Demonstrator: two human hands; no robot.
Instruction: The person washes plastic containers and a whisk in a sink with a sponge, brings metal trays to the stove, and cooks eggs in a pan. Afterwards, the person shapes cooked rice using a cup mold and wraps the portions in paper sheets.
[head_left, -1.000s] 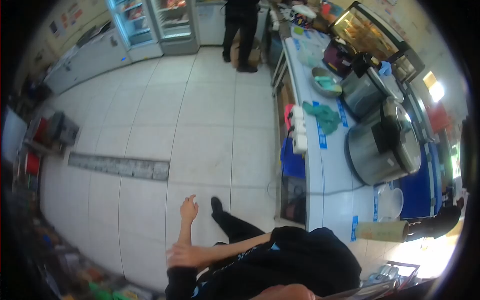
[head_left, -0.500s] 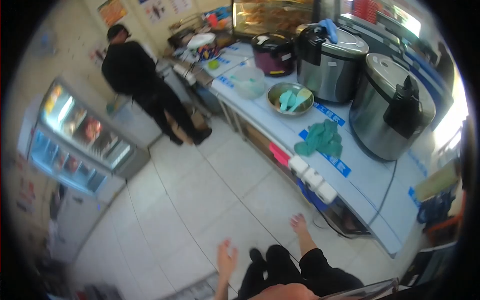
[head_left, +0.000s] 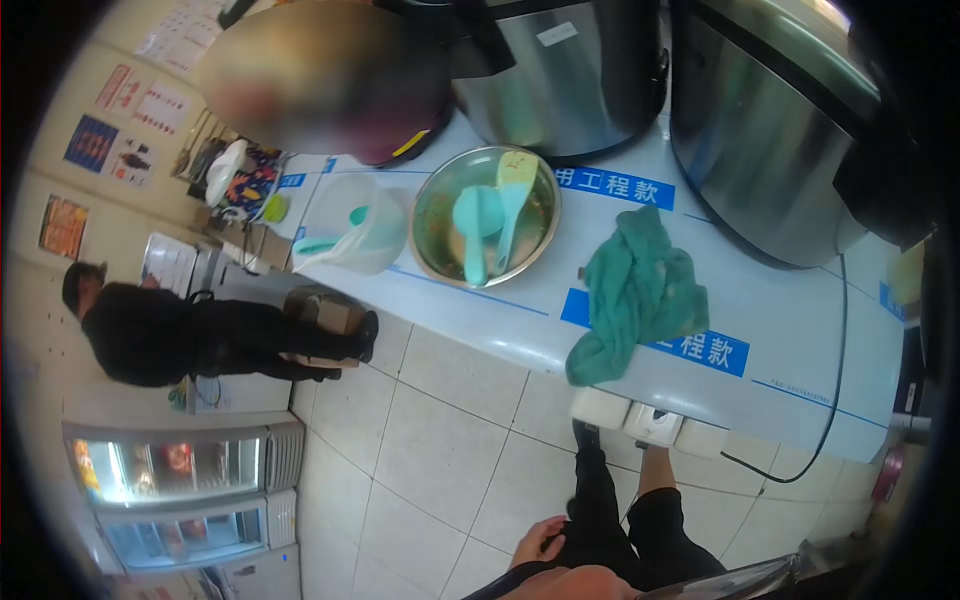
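Left hand (head_left: pixel 538 541) hung below near edge of white tabletop (head_left: pixel 790 305), beside black trousers, fingers loosely bent, half spread. Right hand mostly hidden behind white plastic power sockets (head_left: pixel 655 425) along that edge, bare forearm (head_left: pixel 658 473) showing; grip could not be told. Crumpled green cloth (head_left: pixel 645 285) lay at near edge, just above sockets. Round steel bowl (head_left: pixel 421 240), holding turquoise scoop (head_left: pixel 479 212) and pale-headed paddle (head_left: pixel 515 190), sat toward left edge, beside translucent plastic tub (head_left: pixel 375 245).

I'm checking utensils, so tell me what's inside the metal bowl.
The metal bowl holds a turquoise scoop and a turquoise-handled paddle with a yellowish blade; the bottom beneath them is hidden.
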